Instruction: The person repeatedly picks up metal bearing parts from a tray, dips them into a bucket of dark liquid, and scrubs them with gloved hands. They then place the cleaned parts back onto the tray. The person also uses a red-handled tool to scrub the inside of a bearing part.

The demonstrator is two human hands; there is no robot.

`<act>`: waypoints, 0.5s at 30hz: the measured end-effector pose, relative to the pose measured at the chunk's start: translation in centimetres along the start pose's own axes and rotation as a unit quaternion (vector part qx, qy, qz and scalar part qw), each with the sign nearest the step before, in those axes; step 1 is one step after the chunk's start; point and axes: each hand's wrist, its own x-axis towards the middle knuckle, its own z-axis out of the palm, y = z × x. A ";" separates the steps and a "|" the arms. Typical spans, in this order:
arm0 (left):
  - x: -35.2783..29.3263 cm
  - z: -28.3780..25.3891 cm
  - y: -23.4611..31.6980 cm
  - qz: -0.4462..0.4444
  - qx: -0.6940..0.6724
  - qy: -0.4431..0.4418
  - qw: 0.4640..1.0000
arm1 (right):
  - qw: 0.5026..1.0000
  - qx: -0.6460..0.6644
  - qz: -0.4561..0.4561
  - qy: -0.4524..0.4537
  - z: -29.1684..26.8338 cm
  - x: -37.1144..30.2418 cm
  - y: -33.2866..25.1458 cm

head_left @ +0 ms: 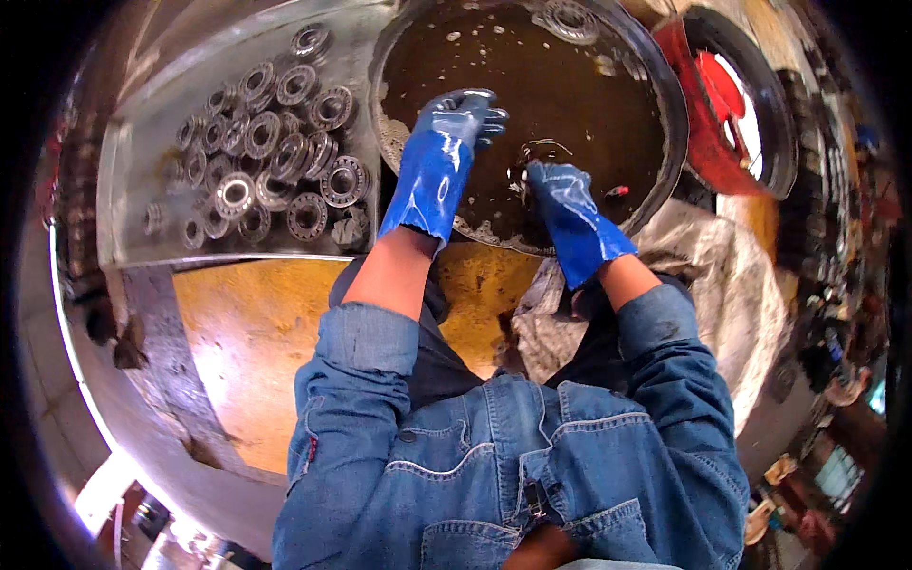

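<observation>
Both my hands wear long blue rubber gloves over a wide round basin (676, 133) of dark brown liquid. My left hand (463, 118) is over the basin's left part, its fingers stretched to the right and somewhat apart, with nothing seen in them. Lower and to the right, my right hand (558, 182) reaches down to the liquid with fingers curled. Its fingertips are hidden, and what they hold cannot be made out. Ripples and bright glints show just beside them. A bearing (570, 21) lies at the basin's far edge. Right of my right hand is a small red-tipped thing (617, 191).
On the left, a metal tray (128, 223) holds many roller bearings (262, 135), heaped mostly toward its right side. A red container (679, 90) with a black rim stands right of the basin. Grey stained cloth (712, 261) lies below it. Yellowish board (252, 351) covers the floor.
</observation>
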 end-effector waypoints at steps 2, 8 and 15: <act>0.1 0.1 0.6 0.000 -0.018 -0.029 0.999 | 0.999 -0.031 0.019 -0.030 0.3 0.4 0.8; 0.9 -0.2 2.2 0.011 -0.061 -0.084 0.995 | 0.892 0.421 0.141 -0.088 -1.7 -2.4 2.6; -0.1 -0.9 2.9 0.056 -0.065 -0.065 0.994 | 0.942 -0.199 0.014 -0.272 -0.8 1.7 0.7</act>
